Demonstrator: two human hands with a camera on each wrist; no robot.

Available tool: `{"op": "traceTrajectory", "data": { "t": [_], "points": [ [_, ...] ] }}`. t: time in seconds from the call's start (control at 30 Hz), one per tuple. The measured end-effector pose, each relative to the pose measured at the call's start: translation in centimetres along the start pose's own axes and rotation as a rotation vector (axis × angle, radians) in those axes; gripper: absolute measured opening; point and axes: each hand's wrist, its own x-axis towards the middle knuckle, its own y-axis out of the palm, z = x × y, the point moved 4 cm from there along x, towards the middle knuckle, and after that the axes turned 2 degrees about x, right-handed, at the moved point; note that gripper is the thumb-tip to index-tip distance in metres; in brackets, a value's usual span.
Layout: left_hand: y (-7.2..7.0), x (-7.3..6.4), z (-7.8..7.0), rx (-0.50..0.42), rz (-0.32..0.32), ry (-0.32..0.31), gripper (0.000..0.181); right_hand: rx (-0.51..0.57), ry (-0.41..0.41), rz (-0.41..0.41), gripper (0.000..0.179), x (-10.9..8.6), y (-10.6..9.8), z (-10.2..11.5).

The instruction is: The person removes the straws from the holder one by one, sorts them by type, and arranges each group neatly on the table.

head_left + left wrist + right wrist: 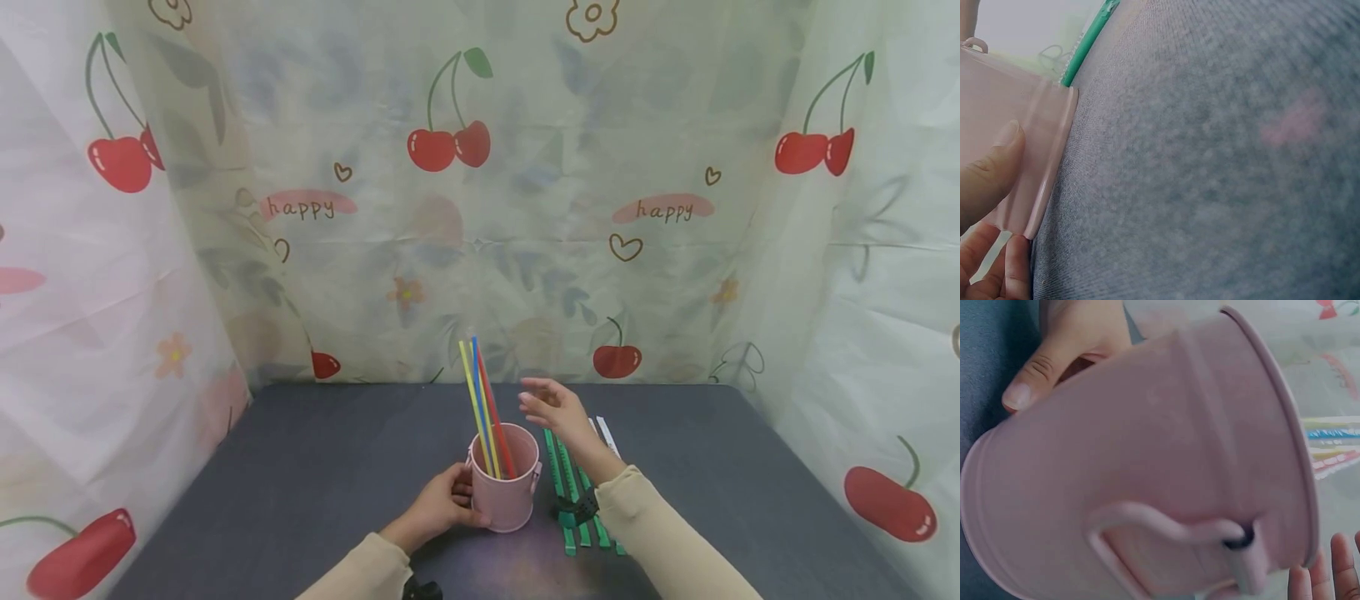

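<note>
A pink bucket stands upright on the dark table. My left hand grips its left side low down, thumb in front and fingers round the back. Several long thin sticks in yellow, blue and red lean leftward inside the bucket, rising well above the rim. My right hand hovers just right of the rim with its fingers extended and nothing in them. In the right wrist view its fingertips show past the rim, and the bucket's handle hangs along the wall.
Several green strips with white far ends lie side by side on the table, right of the bucket and partly under my right forearm. A curtain printed with cherries encloses the back and sides.
</note>
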Motion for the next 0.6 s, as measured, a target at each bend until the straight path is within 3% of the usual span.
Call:
{"op": "traceTrajectory", "data": {
  "t": [0.6],
  "points": [
    [0.0, -0.2, -0.5, 0.013, -0.004, 0.020, 0.069, -0.146, -0.037, 0.073, 0.034, -0.1, 2.5, -0.5]
  ]
}}
